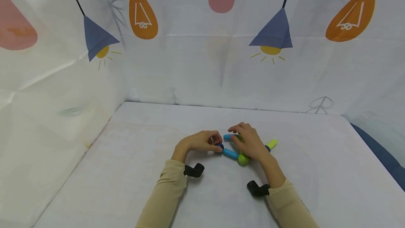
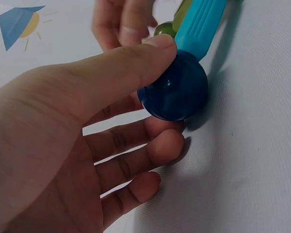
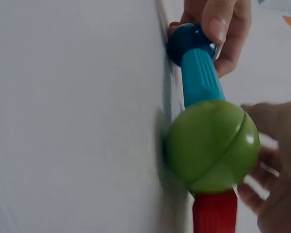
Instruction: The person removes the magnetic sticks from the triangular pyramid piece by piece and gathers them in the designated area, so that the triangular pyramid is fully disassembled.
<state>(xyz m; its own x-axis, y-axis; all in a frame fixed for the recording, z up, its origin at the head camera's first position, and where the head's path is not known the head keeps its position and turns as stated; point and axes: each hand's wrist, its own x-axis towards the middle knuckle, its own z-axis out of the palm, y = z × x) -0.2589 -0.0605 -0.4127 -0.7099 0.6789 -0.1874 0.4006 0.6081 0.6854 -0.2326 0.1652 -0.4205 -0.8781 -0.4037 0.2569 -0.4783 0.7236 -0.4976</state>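
White cloth printed with lamps (image 1: pixel 274 29) fills the back of my head view, and below it spreads the white table (image 1: pixel 133 185). Over it, the right hand (image 1: pixel 250 141) arches across parts partly hidden beneath; I can't tell whether it's gripping any. The left hand (image 1: pixel 200 141) sits opposite. Between them, here's the key line: a blue rod (image 1: pixel 230 154), long axis left to right, slanting slightly toward the wearer. Its right end meets the green ball (image 1: pixel 243 159), nearer the right hand; its left end meets the navy ball (image 2: pixel 179 92), pinched by left thumb and fingertips. I judge handling hinges on that rod pointing rightward from the pinch.
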